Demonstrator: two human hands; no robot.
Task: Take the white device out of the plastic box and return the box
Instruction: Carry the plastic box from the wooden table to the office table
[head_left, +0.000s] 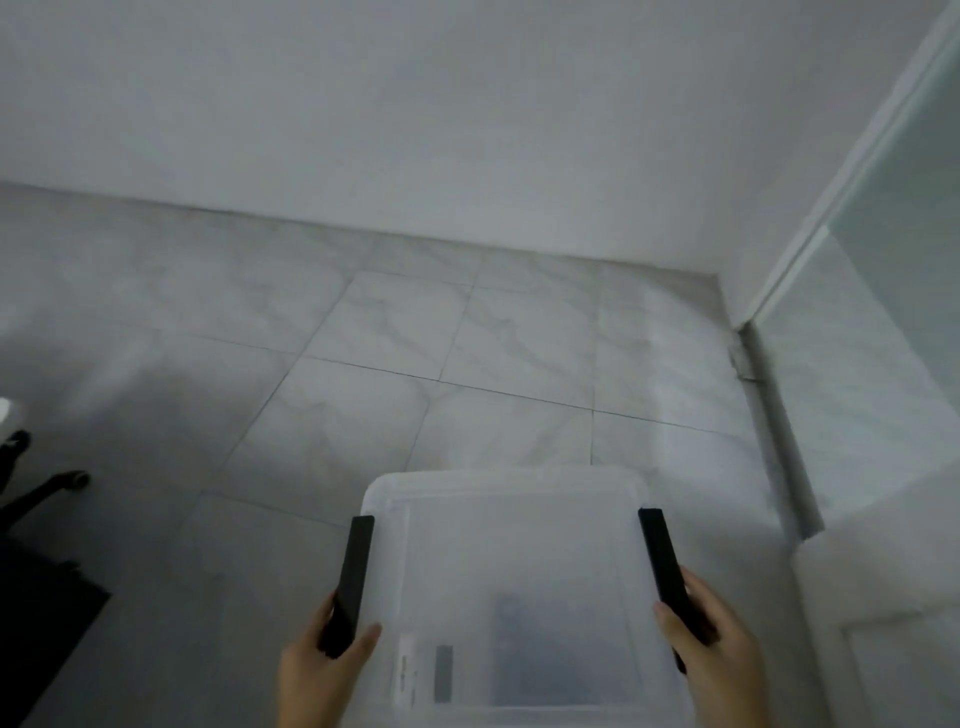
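The translucent, rounded-corner plastic box (511, 582) with its lid on sits low in the centre of the view, held above the pale marbled floor tiles (415, 364). A dark shape and a label show dimly through the lid. The left hand (317, 670) grips the black clip handle (350, 582) on the box's left side, thumb on the lid. The right hand (714, 649) clasps the black right-side handle (667, 571) likewise. A white wall (467, 104) stands beyond.
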